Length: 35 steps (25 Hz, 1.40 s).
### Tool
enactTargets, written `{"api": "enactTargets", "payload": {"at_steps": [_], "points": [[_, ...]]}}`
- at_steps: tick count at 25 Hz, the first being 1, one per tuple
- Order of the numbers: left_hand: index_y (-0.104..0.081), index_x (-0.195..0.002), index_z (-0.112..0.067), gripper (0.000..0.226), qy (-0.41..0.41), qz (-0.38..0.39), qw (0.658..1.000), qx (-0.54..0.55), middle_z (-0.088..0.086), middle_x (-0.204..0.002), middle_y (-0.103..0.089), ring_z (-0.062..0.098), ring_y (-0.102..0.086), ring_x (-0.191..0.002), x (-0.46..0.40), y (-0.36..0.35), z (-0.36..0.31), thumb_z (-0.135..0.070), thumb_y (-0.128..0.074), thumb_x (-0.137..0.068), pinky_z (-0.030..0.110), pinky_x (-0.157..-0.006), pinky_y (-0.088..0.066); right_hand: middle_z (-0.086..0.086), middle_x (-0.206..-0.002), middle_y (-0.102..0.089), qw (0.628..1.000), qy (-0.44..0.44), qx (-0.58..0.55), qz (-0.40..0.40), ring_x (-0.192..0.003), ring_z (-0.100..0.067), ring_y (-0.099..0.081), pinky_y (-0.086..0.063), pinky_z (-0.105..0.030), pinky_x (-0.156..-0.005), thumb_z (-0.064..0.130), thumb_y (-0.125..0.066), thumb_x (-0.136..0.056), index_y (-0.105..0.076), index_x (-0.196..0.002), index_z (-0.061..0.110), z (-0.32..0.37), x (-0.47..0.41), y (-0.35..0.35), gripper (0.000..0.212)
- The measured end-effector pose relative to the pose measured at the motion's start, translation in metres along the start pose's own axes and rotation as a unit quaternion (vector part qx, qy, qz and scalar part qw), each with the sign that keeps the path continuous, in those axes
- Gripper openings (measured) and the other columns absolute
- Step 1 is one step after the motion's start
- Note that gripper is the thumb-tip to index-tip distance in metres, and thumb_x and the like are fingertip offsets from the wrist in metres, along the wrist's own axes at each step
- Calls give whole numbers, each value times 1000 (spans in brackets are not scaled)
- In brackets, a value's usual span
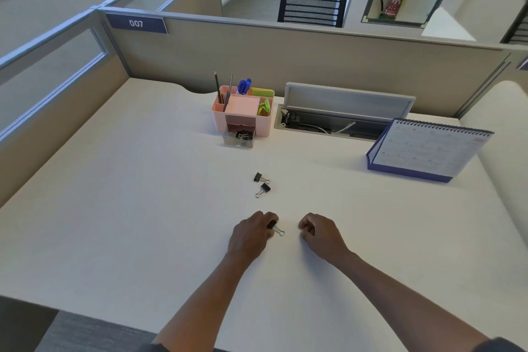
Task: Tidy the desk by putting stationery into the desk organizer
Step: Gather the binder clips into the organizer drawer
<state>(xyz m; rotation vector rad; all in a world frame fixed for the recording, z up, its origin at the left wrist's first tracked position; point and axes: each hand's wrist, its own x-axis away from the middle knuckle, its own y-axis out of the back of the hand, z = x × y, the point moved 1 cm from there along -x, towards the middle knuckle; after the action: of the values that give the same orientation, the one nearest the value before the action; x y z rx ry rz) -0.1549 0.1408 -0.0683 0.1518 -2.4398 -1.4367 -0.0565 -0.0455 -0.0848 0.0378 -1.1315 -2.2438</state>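
Observation:
A pink desk organizer (218,114) stands at the back of the white desk, holding pencils, blue pens and green sticky notes. Its clear drawer (231,140) is pulled out with a black binder clip inside. Two black binder clips lie loose mid-desk, one (260,178) just behind the other (264,189). My left hand (250,234) rests on the desk near the front, fingers closed on a third black binder clip (276,228) whose wire handles stick out to the right. My right hand (320,233) sits beside it, fingers curled, holding nothing that I can see.
A blue desk calendar (425,150) stands at the right. An open cable tray (337,120) with its lid raised lies behind it, right of the organizer. Beige partition walls close the desk at the back and left. A chair stands beyond the partition.

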Motion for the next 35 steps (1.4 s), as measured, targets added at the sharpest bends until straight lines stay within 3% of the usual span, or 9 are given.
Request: {"api": "enactTargets", "payload": {"at_steps": [7, 10, 13, 19, 24, 29, 32, 35], "points": [[-50, -108, -29, 19, 18, 4, 999, 40, -11, -109, -62, 23, -60, -94, 0, -4, 4, -32, -56, -90, 37, -79, -48, 8, -77, -67, 1000, -22, -18, 8, -73, -10, -61, -46, -26, -65, 24, -62, -85, -63, -80, 27, 10, -7, -2, 5], [-48, -110, -29, 19, 6, -6, 999, 50, -11, -112, -60, 24, -60, -93, -1, 0, 4, -33, -55, -93, 36, -78, -47, 11, -77, -69, 998, -27, -53, -2, -72, -7, -62, -49, -28, -68, 32, -62, -88, -65, -80, 26, 21, -13, -5, 11], [-45, -107, -29, 18, -10, -20, 998, 56, -12, -107, -60, 22, -59, -86, -9, 7, 5, -33, -55, -93, 38, -76, -49, 14, -72, -68, 996, -18, -90, -9, -65, -1, -59, -48, -24, -64, 25, -65, -85, -66, -78, 27, 34, -23, -6, 7], [-44, -108, -29, 21, -29, -59, 996, 57, -13, -107, -59, 22, -59, -83, -35, 37, 19, -30, -57, -92, 36, -71, -48, 0, -74, -73, 982, -44, -180, -21, -64, -14, -67, -52, -29, -59, 18, -68, -81, -69, -78, 22, 67, -53, 1, 5], [-48, -120, -30, 40, -49, -117, 991, 46, -15, -110, -58, 12, -60, -86, -65, 69, 43, -30, -68, -86, 30, -68, -48, 0, -71, -74, 979, -38, -196, -35, -61, -15, -69, -49, -25, -54, 16, -68, -83, -68, -77, 17, 97, -94, 9, 6], [-42, -133, -23, 65, -27, -95, 990, -105, -5, -142, -41, 22, -54, -109, -106, 85, 86, -21, -77, -79, 34, -76, -48, 5, -70, -73, 977, -39, -189, -92, -61, -12, -70, -50, -25, -59, 14, -68, -80, -69, -72, 20, 126, -149, 24, 10], [-24, -147, -16, 94, 1, -53, 988, -144, 2, -161, -13, 28, -41, -127, -132, 99, 96, -32, -81, -75, 40, -91, -45, 7, -71, -72, 977, -27, -177, -117, -64, -13, -69, -56, -32, -64, 18, -69, -79, -68, -71, 22, 141, -185, 28, 9], [1, -153, -14, 128, 9, -18, 984, -175, 5, -163, 6, 34, -19, -142, -154, 110, 99, -45, -86, -64, 50, -108, -35, 9, -70, -70, 982, -3, -129, -136, -70, -13, -68, -56, -33, -65, 24, -70, -79, -66, -72, 24, 156, -215, 24, 9]]}}
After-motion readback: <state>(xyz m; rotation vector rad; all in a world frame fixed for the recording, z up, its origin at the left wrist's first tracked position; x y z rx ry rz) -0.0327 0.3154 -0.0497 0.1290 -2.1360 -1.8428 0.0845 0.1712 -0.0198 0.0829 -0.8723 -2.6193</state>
